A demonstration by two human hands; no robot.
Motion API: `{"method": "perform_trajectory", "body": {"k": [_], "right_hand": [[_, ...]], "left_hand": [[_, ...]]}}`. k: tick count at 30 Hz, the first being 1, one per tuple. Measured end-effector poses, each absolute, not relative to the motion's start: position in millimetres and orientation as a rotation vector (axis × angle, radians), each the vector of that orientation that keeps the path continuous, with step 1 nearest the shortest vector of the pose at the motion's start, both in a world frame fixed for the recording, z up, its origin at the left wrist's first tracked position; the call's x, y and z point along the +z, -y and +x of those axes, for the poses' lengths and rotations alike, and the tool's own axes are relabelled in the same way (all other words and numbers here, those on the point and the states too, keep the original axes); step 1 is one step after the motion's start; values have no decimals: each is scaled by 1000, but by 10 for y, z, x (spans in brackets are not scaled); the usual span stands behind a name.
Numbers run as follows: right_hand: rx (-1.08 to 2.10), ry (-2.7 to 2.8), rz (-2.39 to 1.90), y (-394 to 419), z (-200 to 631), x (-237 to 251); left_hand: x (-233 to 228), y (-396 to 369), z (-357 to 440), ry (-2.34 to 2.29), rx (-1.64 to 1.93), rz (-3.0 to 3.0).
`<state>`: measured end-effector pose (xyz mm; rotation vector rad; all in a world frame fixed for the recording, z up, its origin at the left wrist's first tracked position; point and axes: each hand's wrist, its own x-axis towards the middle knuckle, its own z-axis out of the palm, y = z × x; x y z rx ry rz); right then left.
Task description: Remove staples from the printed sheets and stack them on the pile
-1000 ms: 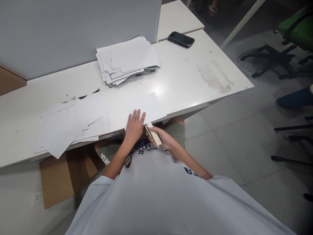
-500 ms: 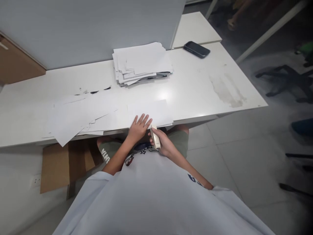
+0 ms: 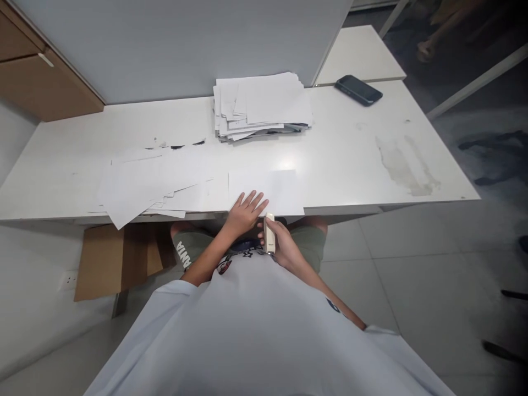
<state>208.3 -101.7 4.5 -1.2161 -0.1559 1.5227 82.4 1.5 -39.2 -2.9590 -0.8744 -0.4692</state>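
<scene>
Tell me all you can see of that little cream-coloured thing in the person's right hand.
The stapler is small, cream-coloured and smooth like plastic, a narrow bar lying lengthwise away from the person. The right hand grips it at the near table edge, its front end at the sheet's edge. Whether it is squeezed cannot be told.

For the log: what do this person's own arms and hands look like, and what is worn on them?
Both arms are bare from above the elbow down. The left hand and right hand carry no gloves; no rings, watch or bands are visible. The only cover is the loose short sleeves of a pale grey-white T-shirt with dark printed lettering on the front.
</scene>
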Motion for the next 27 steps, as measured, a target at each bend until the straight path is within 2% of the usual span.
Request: {"method": "perform_trajectory", "body": {"k": [7, 19, 27], "right_hand": [[1510, 105, -1162, 995, 2125, 108], [1421, 323, -1177, 1016, 2110, 24], [1489, 252, -986, 978, 2114, 253]], "left_hand": [[-399, -22, 790, 802, -509, -2985], [-329, 36, 724, 742, -510, -3073], [-98, -92, 723, 695, -636, -3021]]}}
